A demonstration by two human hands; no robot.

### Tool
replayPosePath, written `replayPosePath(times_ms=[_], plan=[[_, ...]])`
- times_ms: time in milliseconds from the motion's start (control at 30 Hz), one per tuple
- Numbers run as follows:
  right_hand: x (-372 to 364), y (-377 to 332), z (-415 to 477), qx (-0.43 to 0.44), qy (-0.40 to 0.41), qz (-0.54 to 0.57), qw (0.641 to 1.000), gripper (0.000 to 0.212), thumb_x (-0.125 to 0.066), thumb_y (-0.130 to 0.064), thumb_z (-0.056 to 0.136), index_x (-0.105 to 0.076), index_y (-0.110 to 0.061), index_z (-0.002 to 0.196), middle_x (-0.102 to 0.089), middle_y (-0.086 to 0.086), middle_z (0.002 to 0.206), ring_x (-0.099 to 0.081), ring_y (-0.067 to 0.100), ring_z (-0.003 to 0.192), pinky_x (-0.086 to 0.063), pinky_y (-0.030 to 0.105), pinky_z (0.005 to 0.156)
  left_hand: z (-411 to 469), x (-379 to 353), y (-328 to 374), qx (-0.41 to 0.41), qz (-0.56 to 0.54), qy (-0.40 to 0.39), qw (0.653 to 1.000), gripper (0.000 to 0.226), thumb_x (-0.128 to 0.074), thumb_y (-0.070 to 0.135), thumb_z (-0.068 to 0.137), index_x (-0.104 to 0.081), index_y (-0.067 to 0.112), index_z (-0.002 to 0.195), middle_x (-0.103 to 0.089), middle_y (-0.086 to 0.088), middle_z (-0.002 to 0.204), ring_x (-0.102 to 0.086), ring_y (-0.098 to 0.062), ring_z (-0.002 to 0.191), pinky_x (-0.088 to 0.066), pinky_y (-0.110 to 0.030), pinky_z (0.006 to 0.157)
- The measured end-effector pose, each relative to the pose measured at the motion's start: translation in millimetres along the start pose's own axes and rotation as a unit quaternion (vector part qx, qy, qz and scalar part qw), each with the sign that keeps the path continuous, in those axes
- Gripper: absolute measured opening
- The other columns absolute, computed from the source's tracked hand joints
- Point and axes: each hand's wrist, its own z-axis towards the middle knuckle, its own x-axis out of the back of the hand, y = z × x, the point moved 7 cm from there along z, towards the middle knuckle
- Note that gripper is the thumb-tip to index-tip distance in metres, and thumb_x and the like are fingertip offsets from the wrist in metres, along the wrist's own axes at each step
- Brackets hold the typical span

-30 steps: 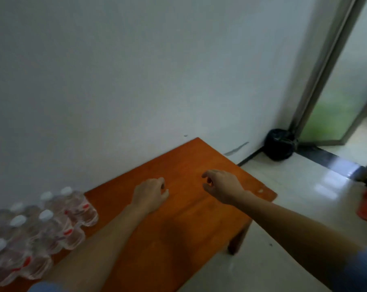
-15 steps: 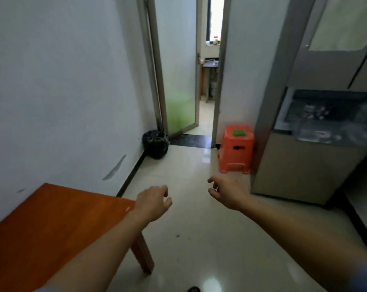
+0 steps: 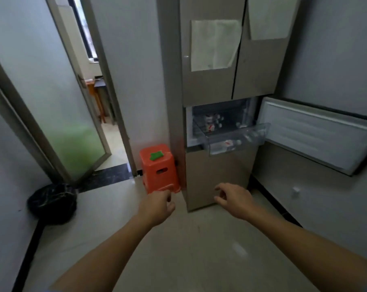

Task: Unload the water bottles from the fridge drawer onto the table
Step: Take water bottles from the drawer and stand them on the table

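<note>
Left hand (image 3: 157,204) and right hand (image 3: 234,200) are held out over the floor (image 3: 199,253), apart from each other, with fingers loosely curled and nothing in either. Just beyond the left hand an orange stool (image 3: 158,168) stands against the side of the fridge (image 3: 210,89), and a black bag (image 3: 52,202) sits by the left wall. Farther back, the clear fridge drawer (image 3: 250,137) is pulled out beside the open compartment door (image 3: 313,133) and holds the water bottles (image 3: 226,143), one lying at the front and others behind it.
</note>
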Motion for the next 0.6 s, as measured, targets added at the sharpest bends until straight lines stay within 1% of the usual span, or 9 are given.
replayPosePath(times_ms=[67,133,300,400,467,533,600], plan=[[6,37,10,-0.038,0.003,-0.002,0.999,0.037,-0.055,-0.045,0.09,-0.056,-0.028,0.123,-0.064,-0.006,0.105,-0.06,0.015,0.095,-0.049,0.031,0.077,38,-10,27,-0.043,-0.008,-0.02,0.999,0.023,-0.053,0.043,0.083,-0.059,0.027,0.099,-0.062,0.003,0.094,-0.062,-0.019,0.082,-0.055,-0.037,0.073],[13,73,23,-0.069,0.012,0.004,0.998,0.037,-0.055,-0.044,0.09,-0.056,-0.027,0.124,-0.064,-0.005,0.105,-0.06,0.015,0.095,-0.048,0.032,0.077,75,-21,52,-0.074,0.0,-0.033,0.997,0.021,-0.053,0.041,0.084,-0.059,0.024,0.096,-0.065,0.0,0.093,-0.063,-0.022,0.084,-0.054,-0.038,0.073],[26,150,81,-0.105,0.024,0.005,0.994,0.037,-0.057,-0.041,0.09,-0.057,-0.025,0.123,-0.065,-0.002,0.106,-0.06,0.019,0.098,-0.049,0.034,0.081,166,-44,104,-0.12,0.012,-0.049,0.992,0.021,-0.051,0.041,0.087,-0.058,0.022,0.094,-0.066,-0.002,0.095,-0.064,-0.025,0.089,-0.052,-0.036,0.073],[37,193,134,-0.108,0.034,0.016,0.993,0.037,-0.057,-0.041,0.09,-0.057,-0.025,0.123,-0.064,-0.002,0.104,-0.06,0.018,0.094,-0.048,0.032,0.077,226,-47,125,-0.124,0.024,-0.035,0.991,0.02,-0.052,0.039,0.086,-0.057,0.022,0.095,-0.067,-0.003,0.099,-0.062,-0.025,0.091,-0.047,-0.034,0.07],[48,219,171,-0.107,0.034,0.023,0.993,0.037,-0.057,-0.041,0.09,-0.056,-0.027,0.123,-0.063,-0.004,0.1,-0.06,0.015,0.09,-0.048,0.03,0.074,269,-46,137,-0.12,0.028,-0.035,0.992,0.022,-0.052,0.04,0.086,-0.058,0.022,0.097,-0.067,-0.003,0.101,-0.062,-0.025,0.092,-0.046,-0.033,0.071],[63,246,208,-0.103,0.039,0.02,0.994,0.037,-0.057,-0.042,0.09,-0.056,-0.028,0.123,-0.063,-0.007,0.099,-0.059,0.013,0.087,-0.047,0.029,0.071,310,-44,151,-0.114,0.026,-0.028,0.993,0.021,-0.053,0.04,0.086,-0.058,0.023,0.096,-0.067,-0.003,0.1,-0.062,-0.024,0.092,-0.048,-0.033,0.072],[80,274,244,-0.103,0.054,0.014,0.993,0.036,-0.057,-0.042,0.089,-0.057,-0.027,0.122,-0.065,-0.006,0.1,-0.061,0.014,0.088,-0.047,0.029,0.069,348,-44,163,-0.107,0.004,-0.011,0.994,0.018,-0.053,0.038,0.086,-0.059,0.023,0.094,-0.067,-0.002,0.099,-0.063,-0.022,0.09,-0.051,-0.034,0.074]])
